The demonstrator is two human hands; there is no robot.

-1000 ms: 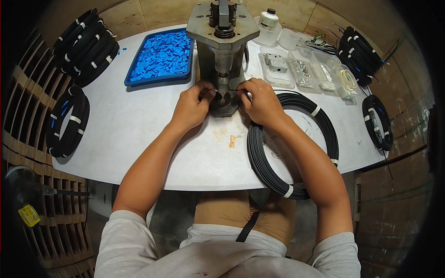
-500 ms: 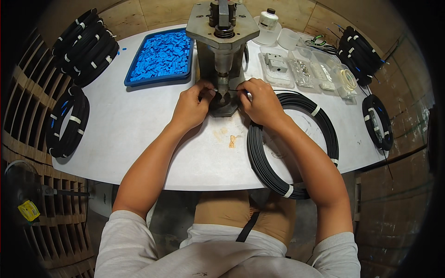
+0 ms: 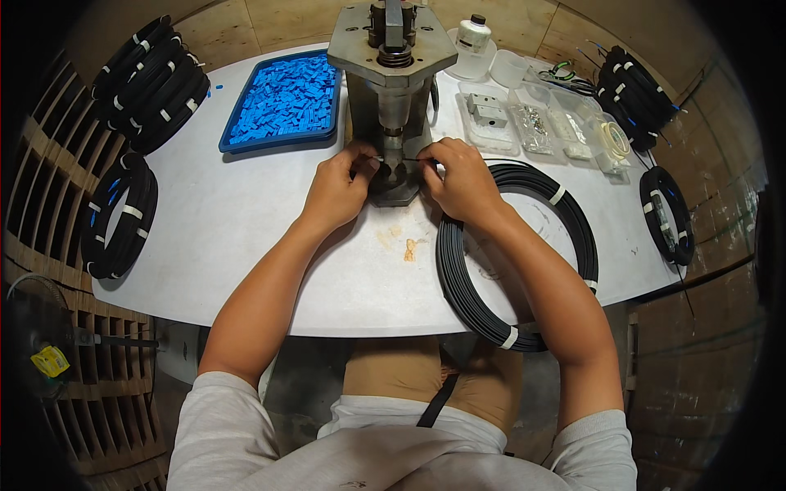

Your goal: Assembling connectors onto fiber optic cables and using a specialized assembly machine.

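A metal bench press point(image 3: 391, 69) stands at the middle of the table, its ram coming down over a small dark base. My left hand point(image 3: 340, 182) is closed in a pinch at the left side of the ram, on something small and pale that is mostly hidden by the fingers. On the other side my right hand point(image 3: 460, 178) pinches a thin black cable that runs in toward the ram. Beneath my right forearm lies a coil of black cable point(image 3: 460, 286), bound with white bands. What sits under the ram is too small to tell.
Left of the press is a dark tray of small blue pieces point(image 3: 282, 98). More cable coils point(image 3: 155, 86) are stacked at the far left, with others point(image 3: 630, 98) at the far right. A metal block point(image 3: 488, 110), clear boxes and a white bottle point(image 3: 474, 37) stand right of the press.
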